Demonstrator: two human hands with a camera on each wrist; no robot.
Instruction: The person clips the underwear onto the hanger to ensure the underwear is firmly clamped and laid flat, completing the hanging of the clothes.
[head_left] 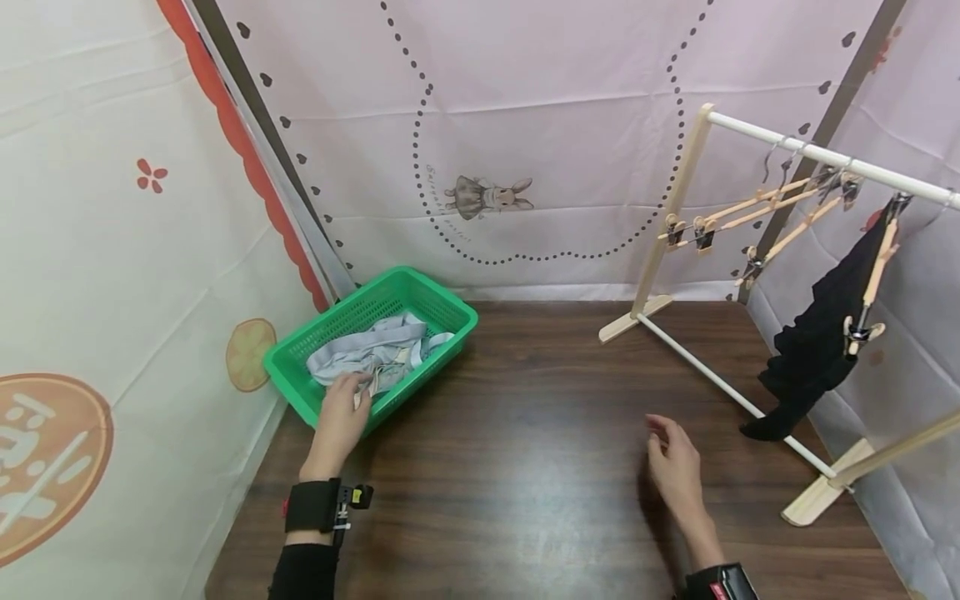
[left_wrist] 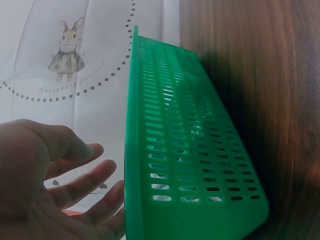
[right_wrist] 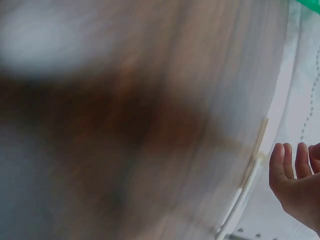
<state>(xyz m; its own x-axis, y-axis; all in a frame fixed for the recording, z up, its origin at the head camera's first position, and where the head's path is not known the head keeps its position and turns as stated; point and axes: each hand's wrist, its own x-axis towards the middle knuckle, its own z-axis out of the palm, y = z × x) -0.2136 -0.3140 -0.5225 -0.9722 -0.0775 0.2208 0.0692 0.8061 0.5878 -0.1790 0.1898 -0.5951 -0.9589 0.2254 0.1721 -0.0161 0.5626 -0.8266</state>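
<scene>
Light grey-blue clothing (head_left: 375,342) lies bunched in a green basket (head_left: 450,302). My left hand (head_left: 341,421) is over the basket's near left rim, its fingertips close to the cloth. The left wrist view shows those fingers loosely bent with nothing between them, beside the basket's slotted wall (left_wrist: 190,145); whether they touch the cloth cannot be seen. Over the tabletop, left of the drying rack, my right hand (head_left: 675,467) has relaxed, slightly bent fingers and holds nothing; the right wrist view also shows this hand (right_wrist: 297,185).
A rack with a white top rail (head_left: 817,152) and wooden posts stands at the right. Several wooden clip hangers (head_left: 757,204) hang on it, one bearing a black garment (head_left: 832,325). Printed cloth walls (head_left: 555,67) surround the dark wooden table (head_left: 525,467).
</scene>
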